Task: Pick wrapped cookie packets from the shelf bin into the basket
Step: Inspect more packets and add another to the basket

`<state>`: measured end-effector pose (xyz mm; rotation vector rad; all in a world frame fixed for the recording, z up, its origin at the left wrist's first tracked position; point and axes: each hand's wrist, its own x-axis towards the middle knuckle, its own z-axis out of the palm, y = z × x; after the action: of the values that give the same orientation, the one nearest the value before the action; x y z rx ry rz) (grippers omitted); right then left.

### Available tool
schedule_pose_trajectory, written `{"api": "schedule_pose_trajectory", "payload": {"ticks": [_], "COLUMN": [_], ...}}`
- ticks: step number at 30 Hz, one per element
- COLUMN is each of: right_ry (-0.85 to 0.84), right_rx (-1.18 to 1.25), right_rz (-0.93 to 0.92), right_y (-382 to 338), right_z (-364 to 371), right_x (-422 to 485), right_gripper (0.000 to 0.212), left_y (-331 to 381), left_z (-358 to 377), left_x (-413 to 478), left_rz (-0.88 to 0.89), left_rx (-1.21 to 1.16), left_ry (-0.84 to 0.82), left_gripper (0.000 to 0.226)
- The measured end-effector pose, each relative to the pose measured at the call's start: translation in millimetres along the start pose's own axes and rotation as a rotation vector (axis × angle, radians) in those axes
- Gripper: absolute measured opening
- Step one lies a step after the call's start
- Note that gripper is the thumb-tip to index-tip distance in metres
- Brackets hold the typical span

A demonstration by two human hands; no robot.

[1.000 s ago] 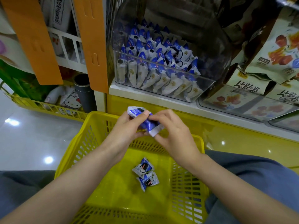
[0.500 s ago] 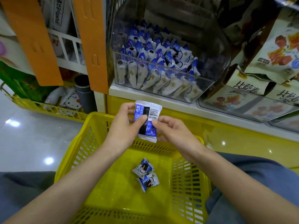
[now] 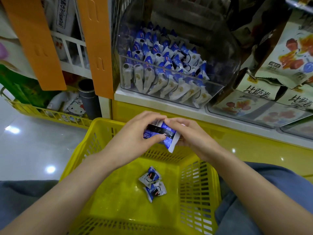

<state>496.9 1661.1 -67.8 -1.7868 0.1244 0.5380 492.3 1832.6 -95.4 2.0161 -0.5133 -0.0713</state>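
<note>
Shelving (image 3: 152, 100) stood past the far edge of everything, and on its white ledge sat the clear shelf bin (image 3: 223, 68), packed with blue-and-white cookie packets (image 3: 162, 65) standing in rows. Below and nearer lay the yellow basket (image 3: 196, 189), its far rim close under the ledge.

Both hands met above that far rim. The left hand (image 3: 133, 138) curled round the held packet (image 3: 162, 134), thumb pressed across its face and fingers wrapped behind. The right hand (image 3: 191, 134) pinched the packet's upper right edge with its fingertips. The packet hung in the air over the basket's far wall, touching only the two hands.

Its long axis ran on a slant from upper left to lower right. The barcode end pointed up and away, tucked under the left fingers, and the white crimped end pointed down towards the basket. A black band crossed the printed face, which was turned upward.

Two dropped packets (image 3: 149, 177) lay touching each other about midway across the basket floor.

The step looked like a handover or inspection before the drop. It would be done best by letting one hand go, carrying the packet past the rim towards the floor's middle, and releasing low so it settled beside the pair rather than catching the slotted wall.
</note>
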Motion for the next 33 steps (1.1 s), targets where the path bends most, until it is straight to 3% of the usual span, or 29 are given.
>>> {"api": "schedule_pose_trajectory", "payload": {"ticks": [3, 6, 12, 18, 21, 28, 33], "right_ry": [-0.095, -0.108, 0.028, 0.077, 0.089, 0.076, 0.064], "right_rx": [0.191, 0.22, 0.244, 0.191, 0.117, 0.029, 0.015], "right_rz": [0.002, -0.035, -0.089, -0.132, -0.189, -0.202, -0.224], "right_y": [-0.5, 1.7, 7.3, 11.2, 11.9, 16.6, 17.0], "right_z": [1.1, 8.7, 12.1, 12.0, 15.2, 27.2, 27.8], "right_x": [-2.6, -4.0, 1.2, 2.1, 1.2, 2.0, 3.4], "right_gripper": [0.046, 0.048, 0.025, 0.025, 0.015, 0.019, 0.021], "left_y": [2.9, 4.7, 1.3, 1.8, 3.2, 1.9, 2.5], "left_z": [-0.3, 1.0, 6.0, 5.2, 5.6, 7.6, 2.6], "left_x": [-0.5, -4.3, -8.1, -6.4, -7.5, -7.1, -5.2], "left_rz": [-0.09, -0.133, -0.049, -0.033, -0.058, -0.189, -0.166], "left_rx": [0.133, 0.262, 0.259, 0.213, 0.227, 0.35, 0.359], "left_ry": [0.146, 0.209, 0.087, 0.032, 0.052, -0.023, 0.005], "left_gripper": [0.034, 0.04, 0.038, 0.032, 0.032, 0.039, 0.024]}}
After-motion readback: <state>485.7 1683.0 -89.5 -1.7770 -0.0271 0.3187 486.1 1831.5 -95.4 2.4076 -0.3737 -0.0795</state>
